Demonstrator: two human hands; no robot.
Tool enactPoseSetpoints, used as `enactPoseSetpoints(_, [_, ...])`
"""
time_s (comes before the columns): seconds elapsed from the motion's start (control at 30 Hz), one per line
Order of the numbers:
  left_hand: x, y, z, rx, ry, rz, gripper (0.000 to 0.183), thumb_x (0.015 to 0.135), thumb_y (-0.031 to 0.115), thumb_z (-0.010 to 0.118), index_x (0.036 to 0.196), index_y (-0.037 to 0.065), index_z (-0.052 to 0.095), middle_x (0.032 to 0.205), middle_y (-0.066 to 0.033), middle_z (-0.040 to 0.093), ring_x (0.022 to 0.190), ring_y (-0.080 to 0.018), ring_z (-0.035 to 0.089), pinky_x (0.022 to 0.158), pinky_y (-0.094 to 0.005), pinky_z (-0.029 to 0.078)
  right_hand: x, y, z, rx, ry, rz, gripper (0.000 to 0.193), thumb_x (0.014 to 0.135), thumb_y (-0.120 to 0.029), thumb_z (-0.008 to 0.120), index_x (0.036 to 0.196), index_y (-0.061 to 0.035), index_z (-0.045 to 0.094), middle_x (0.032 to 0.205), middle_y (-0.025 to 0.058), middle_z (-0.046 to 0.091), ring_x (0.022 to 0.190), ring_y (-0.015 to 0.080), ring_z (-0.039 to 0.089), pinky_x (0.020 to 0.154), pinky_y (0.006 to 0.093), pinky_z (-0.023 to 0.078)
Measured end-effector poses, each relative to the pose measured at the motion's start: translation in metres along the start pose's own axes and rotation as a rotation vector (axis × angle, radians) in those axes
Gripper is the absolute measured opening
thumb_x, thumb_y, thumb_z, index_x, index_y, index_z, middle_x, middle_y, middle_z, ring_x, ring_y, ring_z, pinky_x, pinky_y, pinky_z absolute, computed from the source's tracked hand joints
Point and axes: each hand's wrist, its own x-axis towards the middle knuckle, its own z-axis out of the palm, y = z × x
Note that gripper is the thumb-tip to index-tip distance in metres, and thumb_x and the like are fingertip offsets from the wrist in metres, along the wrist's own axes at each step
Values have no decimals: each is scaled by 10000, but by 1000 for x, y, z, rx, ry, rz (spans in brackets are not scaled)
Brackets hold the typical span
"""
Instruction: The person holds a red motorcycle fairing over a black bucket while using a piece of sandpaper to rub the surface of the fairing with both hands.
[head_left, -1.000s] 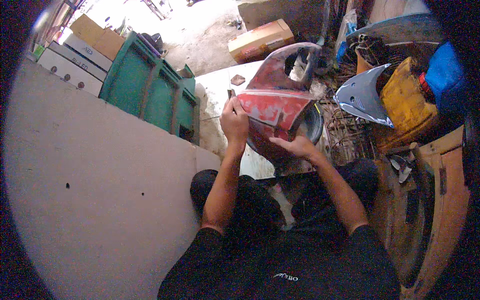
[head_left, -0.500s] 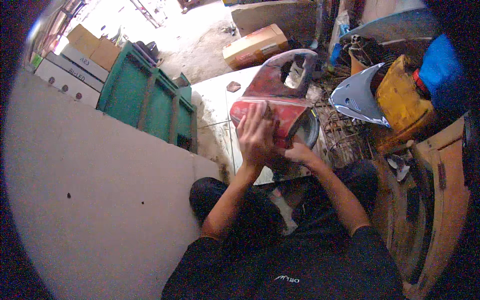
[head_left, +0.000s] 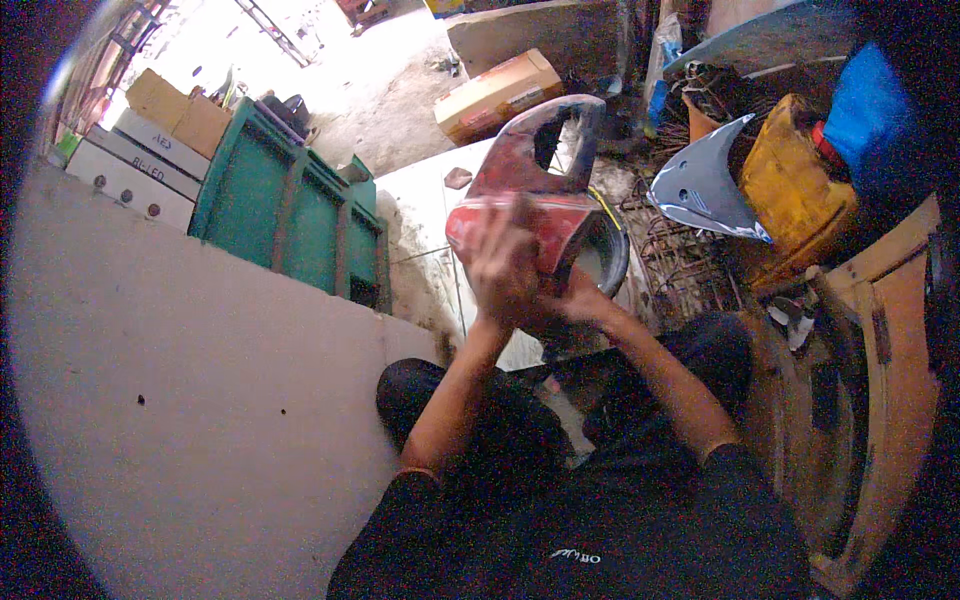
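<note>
A scuffed red motorcycle body panel [head_left: 500, 170], with a large cut-out near its far end, is tilted up in front of me. My left hand [head_left: 503, 265] lies on its red face, blurred by motion, with the fingers stretched out flat; whether anything is under the palm is hidden. At the near lower edge, my right hand [head_left: 578, 298] grips the panel, its fingertips out of sight behind it. Beside and partly beneath the panel shows a black round rim [head_left: 618, 262], perhaps a basin or a tyre.
A small brown stone-like piece [head_left: 457, 178] lies on white tiles [head_left: 415, 240]. Left stand a pale wall [head_left: 200, 370], a green cabinet [head_left: 265, 190] and boxes [head_left: 140, 170]. Right are a grey panel [head_left: 705, 185], a yellow jerrycan [head_left: 800, 185] and cardboard [head_left: 900, 330]. Ahead lies a carton [head_left: 498, 95].
My left hand has shifted slightly down the panel's face and is more blurred. The right hand keeps its grip at the near edge. The whole view has shifted a little.
</note>
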Motion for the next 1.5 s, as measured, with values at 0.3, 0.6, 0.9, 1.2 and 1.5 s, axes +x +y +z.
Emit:
enactPoseSetpoints(0.3, [-5, 21, 12, 23, -161, 221, 111, 835, 195, 639, 797, 95, 669, 1378, -108, 566, 1341, -344, 456, 1119, -504, 243, -12, -16, -13, -106, 60, -71, 503, 853, -348, 672, 1242, -42, 582, 1208, 160, 640, 1126, 282, 600, 980, 401, 449])
enactPoseSetpoints(0.6, [-7, -6, 9, 48, -23, 108, 136, 880, 178, 632, 873, 46, 661, 1335, -176, 580, 1291, -372, 493, 1086, -502, 308, -12, -65, -10, 22, 199, 171, 541, 955, -474, 546, 1242, -16, 571, 1159, 174, 654, 1093, 278, 613, 938, 399, 467])
enactPoseSetpoints(0.9, [-1, -27, 6, 79, 102, -248, 110, 869, 129, 600, 826, 38, 644, 1204, -186, 646, 1204, -355, 560, 1062, -472, 348, -10, -56, -6, 51, 180, 124, 532, 966, -462, 529, 1261, -20, 549, 1171, 165, 642, 1102, 271, 600, 946, 395, 461])
enactPoseSetpoints(1.2, [8, -40, 10, -226, 219, -372, 106, 864, 137, 620, 804, 52, 636, 1293, -218, 596, 1254, -360, 539, 1102, -450, 294, -9, -49, -5, 31, 173, 198, 522, 976, -449, 511, 1281, -25, 528, 1183, 156, 629, 1112, 263, 586, 955, 392, 454])
enactPoseSetpoints(1.5, [-3, -23, 7, 81, 132, -30, 120, 891, 133, 589, 848, 45, 659, 1229, -160, 647, 1197, -329, 583, 1108, -508, 256, -8, -49, -4, 27, 128, 191, 514, 986, -436, 494, 1300, -29, 506, 1196, 147, 617, 1121, 256, 573, 963, 389, 448])
